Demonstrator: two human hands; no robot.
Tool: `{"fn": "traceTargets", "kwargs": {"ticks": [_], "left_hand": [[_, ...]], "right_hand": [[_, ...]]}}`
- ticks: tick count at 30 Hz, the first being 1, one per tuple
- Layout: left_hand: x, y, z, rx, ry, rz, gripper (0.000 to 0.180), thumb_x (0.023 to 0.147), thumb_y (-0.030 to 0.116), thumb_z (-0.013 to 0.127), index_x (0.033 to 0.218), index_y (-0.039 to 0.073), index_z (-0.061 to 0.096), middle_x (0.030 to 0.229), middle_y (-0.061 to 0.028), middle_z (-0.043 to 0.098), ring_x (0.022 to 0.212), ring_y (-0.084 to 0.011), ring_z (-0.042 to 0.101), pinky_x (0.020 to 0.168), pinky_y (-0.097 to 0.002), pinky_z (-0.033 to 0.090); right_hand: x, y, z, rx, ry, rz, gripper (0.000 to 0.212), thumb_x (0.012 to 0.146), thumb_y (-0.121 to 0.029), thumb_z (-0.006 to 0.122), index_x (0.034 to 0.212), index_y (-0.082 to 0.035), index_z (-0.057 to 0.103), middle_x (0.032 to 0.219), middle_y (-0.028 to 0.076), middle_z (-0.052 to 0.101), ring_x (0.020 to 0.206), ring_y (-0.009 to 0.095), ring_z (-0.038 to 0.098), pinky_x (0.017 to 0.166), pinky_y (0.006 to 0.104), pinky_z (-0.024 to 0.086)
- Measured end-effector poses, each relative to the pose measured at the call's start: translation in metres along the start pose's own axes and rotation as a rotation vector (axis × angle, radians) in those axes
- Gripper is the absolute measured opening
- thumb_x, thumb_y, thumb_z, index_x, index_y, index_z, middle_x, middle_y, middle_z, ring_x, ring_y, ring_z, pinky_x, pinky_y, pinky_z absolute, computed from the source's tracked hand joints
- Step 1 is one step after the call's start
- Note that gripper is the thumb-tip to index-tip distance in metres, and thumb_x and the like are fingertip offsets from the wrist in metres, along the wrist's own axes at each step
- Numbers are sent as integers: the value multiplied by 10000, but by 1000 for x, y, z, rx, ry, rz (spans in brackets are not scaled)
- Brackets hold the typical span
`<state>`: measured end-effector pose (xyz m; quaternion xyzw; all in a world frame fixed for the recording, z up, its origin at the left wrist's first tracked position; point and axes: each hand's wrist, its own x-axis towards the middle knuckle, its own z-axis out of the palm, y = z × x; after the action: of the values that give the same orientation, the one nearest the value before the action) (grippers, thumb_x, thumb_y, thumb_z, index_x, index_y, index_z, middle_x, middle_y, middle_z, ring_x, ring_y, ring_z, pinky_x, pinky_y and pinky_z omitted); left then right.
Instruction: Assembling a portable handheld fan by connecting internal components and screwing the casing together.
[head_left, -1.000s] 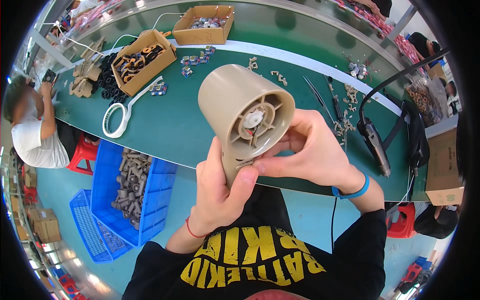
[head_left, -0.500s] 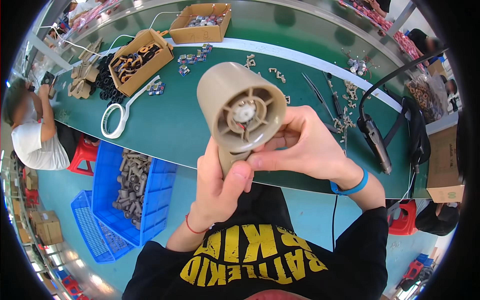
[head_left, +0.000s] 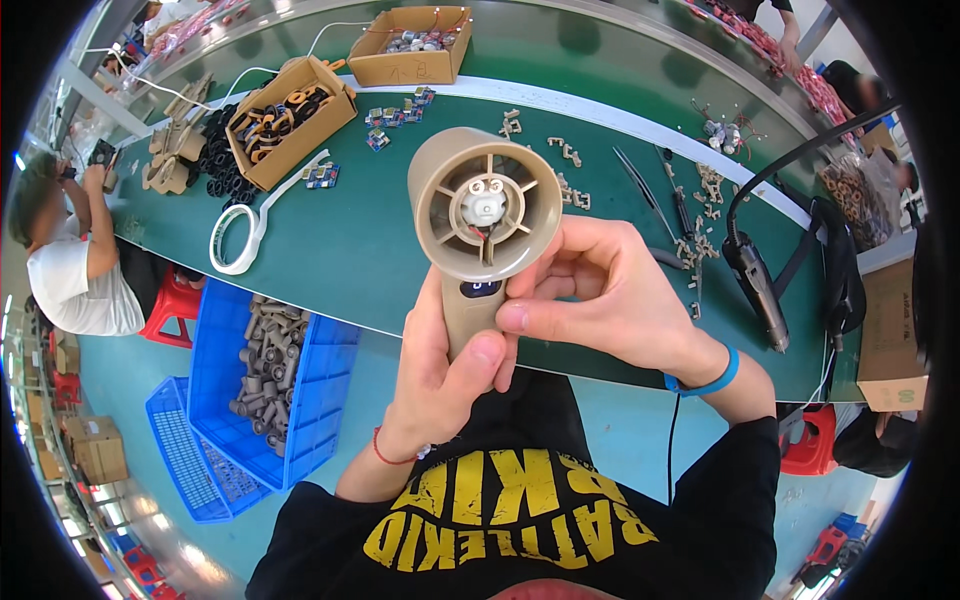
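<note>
A beige handheld fan [head_left: 432,205] is held up in front of me over the table's near edge, its round barrel facing me. Inside the barrel, several spokes surround a white motor end [head_left: 484,203] with thin wires below it. A small dark display [head_left: 480,289] shows on the neck, under the barrel. My left hand [head_left: 435,360] is wrapped round the handle, thumb in front. On the right side, my right hand [head_left: 605,295] has curled fingers against the neck and barrel, with the thumb beside the display. Its fingertips behind the fan are partly hidden.
On the green table [head_left: 370,240] are a carton of ring parts [head_left: 290,120], a white tape roll [head_left: 236,240], small circuit boards [head_left: 400,112], beige clips [head_left: 710,185], tweezers [head_left: 640,185] and a corded electric screwdriver [head_left: 755,290]. A blue crate [head_left: 325,385] of fan housings stands left.
The fan's barrel has turned to face me more squarely, bringing the motor end and the display into view. Both hands keep hold of it.
</note>
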<state>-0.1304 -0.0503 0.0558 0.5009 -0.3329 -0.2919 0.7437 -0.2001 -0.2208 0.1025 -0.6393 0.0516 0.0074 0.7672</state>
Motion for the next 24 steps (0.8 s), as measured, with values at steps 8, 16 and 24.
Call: {"fn": "traceTargets", "kwargs": {"ticks": [8, 16, 24], "left_hand": [[1, 3, 5, -90, 127, -78, 547, 975, 385, 462, 1300, -51, 397, 930, -103, 562, 597, -107, 535, 459, -229, 436], [4, 0, 3, -160, 114, -109, 509, 990, 378, 428, 1299, -26, 402, 811, -106, 551, 526, -112, 509, 438, -227, 429], [5, -5, 5, -168, 149, -136, 499, 998, 385, 423, 1297, -14, 406, 783, -92, 538, 507, -115, 506, 434, -228, 429]], "right_hand": [[0, 2, 1, -69, -33, -64, 190, 818, -3, 753, 955, -9, 622, 949, 32, 638, 924, 110, 636, 860, 281, 524], [1, 5, 2, -41, -36, -77, 154, 853, -2, 715, 966, -6, 609, 952, 32, 630, 908, 101, 625, 857, 277, 520], [4, 7, -1, -40, -31, -59, 145, 874, -22, 695, 981, -3, 598, 939, 28, 630, 878, 86, 618, 846, 264, 513]]}}
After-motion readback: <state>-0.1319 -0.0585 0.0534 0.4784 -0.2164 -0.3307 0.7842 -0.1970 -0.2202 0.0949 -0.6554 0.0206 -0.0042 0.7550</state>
